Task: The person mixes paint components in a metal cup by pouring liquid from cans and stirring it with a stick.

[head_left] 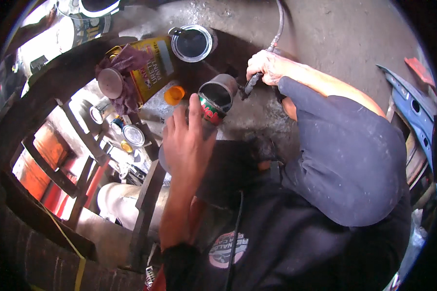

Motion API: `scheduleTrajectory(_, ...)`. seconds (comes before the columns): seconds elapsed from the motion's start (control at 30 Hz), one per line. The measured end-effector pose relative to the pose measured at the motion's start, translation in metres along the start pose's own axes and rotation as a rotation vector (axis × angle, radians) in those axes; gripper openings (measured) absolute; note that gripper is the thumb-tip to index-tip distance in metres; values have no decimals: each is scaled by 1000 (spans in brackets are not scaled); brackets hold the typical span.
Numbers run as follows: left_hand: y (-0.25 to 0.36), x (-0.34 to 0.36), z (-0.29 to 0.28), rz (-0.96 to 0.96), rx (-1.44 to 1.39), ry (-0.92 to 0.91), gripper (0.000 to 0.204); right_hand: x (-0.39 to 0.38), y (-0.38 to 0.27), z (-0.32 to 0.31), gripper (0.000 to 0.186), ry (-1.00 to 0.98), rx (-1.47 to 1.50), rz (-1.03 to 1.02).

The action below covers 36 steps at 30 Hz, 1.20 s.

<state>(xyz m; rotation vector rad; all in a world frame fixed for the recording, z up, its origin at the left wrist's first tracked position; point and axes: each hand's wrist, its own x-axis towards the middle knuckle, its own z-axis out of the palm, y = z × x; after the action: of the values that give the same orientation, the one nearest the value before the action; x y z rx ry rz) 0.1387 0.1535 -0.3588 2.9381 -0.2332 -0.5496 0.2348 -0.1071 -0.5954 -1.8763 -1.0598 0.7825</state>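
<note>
My left hand (187, 140) is closed around a small container with a red and green label (211, 113), fingers along its left side. That container is against the near rim of a dark grey cup (226, 83) whose open mouth faces me. Close by on the right, my right hand (268, 68) is wrapped round the handle of a dark spray gun (251, 86). A hose (280, 26) runs up and away from the gun. The gun's front end is next to the cup; whether the two are joined I cannot tell. The cup's inside looks dark.
An open can of dark liquid (193, 43) stands beyond the cup, beside a yellow rectangular tin (153, 68) with a mauve rag (126, 99) on it. An orange cap (174, 95) lies nearby. Several cans stand behind wooden bars (148, 208) on the left. A blue panel (412, 109) leans at right.
</note>
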Motion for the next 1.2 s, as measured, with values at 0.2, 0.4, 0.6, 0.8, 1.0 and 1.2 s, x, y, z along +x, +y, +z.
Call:
scheduleTrajectory(0.2,2,0,2,-7,-10,7,102,-1,-3,2,42,-3,-28,8)
scheduleTrajectory(0.4,3,-2,0,-10,-9,-6,103,-4,-5,-3,41,26,-35,-3)
scheduleTrajectory(0.6,3,-4,2,-25,-28,36,105,-2,-10,-6,41,5,-45,23)
scheduleTrajectory(0.8,3,-9,2,-1,9,56,103,-11,-13,0,38,43,18,-30)
scheduleTrajectory(1.0,5,-12,0,-1,48,51,104,-7,-10,-5,37,42,56,-50)
scheduleTrajectory(1.2,2,-10,1,4,45,34,104,-1,-8,-3,36,56,53,-49)
